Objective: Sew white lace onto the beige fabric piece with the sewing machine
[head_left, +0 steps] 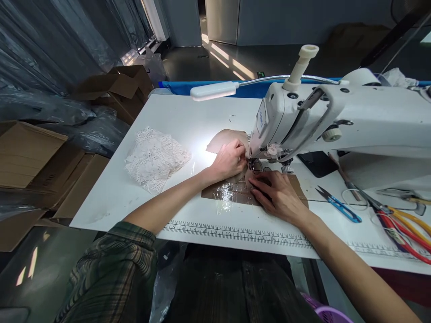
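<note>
Lying partly under the left hand [230, 159], the beige fabric [223, 139] spreads out beyond its far side and runs toward the right hand [281, 193], though covering fingers hide its full long axis. The left hand sits just left of the sewing machine's [274, 119] needle area and the right just in front, neither clearly nearer. Left fingers curl closely, right thumb and forefinger part slightly; whether either pinches the fabric, I cannot tell.
</note>
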Demonstrator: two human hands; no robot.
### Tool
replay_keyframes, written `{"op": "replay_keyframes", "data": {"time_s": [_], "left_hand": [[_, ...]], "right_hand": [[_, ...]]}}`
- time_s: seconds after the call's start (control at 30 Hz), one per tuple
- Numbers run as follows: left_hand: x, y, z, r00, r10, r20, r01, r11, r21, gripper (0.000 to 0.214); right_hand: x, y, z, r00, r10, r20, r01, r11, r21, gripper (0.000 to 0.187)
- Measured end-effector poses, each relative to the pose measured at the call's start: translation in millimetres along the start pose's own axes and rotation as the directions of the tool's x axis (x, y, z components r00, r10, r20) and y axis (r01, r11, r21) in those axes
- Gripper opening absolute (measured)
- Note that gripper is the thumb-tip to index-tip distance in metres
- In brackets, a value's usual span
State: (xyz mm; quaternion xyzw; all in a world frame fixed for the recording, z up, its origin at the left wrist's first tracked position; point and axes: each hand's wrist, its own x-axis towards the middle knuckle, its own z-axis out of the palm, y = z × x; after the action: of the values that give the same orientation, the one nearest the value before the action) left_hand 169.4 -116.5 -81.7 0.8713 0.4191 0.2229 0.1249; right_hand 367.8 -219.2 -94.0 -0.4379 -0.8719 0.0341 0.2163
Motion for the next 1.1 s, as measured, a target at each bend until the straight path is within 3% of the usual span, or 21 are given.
{"op": "replay_keyframes", "data": {"time_s": [0.13, 0.23, 0.33, 0.43, 0.67, 1.1], "left_hand": [[1.8, 6.3, -14.0, 1.0, 0.019, 0.01, -0.021, 0.974, 0.225, 0.023], [-6.2, 20.5, -27.3, 0.996, 0.016, 0.091, -0.049, 0.925, 0.377, 0.029], [-18.7, 34.3, -31.9, 0.975, 0.067, 0.21, -0.152, 0.895, 0.419, 0.028], [-26.5, 39.1, -28.5, 0.969, 0.057, 0.24, -0.161, 0.885, 0.436, 0.026], [-20.9, 25.9, -21.0, 0.983, 0.028, 0.184, -0.102, 0.908, 0.406, 0.032], [-3.7, -15.9, -11.5, 0.977, 0.088, 0.193, -0.134, 0.961, 0.241, 0.037]], "right_hand": [[4.3, -5.3, -0.1, 0.999, 0.044, 0.005, -0.043, 0.997, -0.064, 0.039], [7.7, -8.1, 1.0, 0.997, 0.077, 0.022, -0.075, 0.994, -0.081, 0.039], [7.5, -7.7, 1.7, 0.995, 0.099, 0.029, -0.097, 0.992, -0.08, 0.043], [1.9, -4.2, -0.3, 0.993, 0.116, 0.024, -0.116, 0.993, 0.003, 0.045], [-11.8, -0.1, -8.6, 0.947, 0.306, -0.097, -0.284, 0.94, 0.191, 0.037], [-14.1, 0.3, -3.9, 0.953, 0.273, -0.129, -0.252, 0.954, 0.163, 0.036]]}}
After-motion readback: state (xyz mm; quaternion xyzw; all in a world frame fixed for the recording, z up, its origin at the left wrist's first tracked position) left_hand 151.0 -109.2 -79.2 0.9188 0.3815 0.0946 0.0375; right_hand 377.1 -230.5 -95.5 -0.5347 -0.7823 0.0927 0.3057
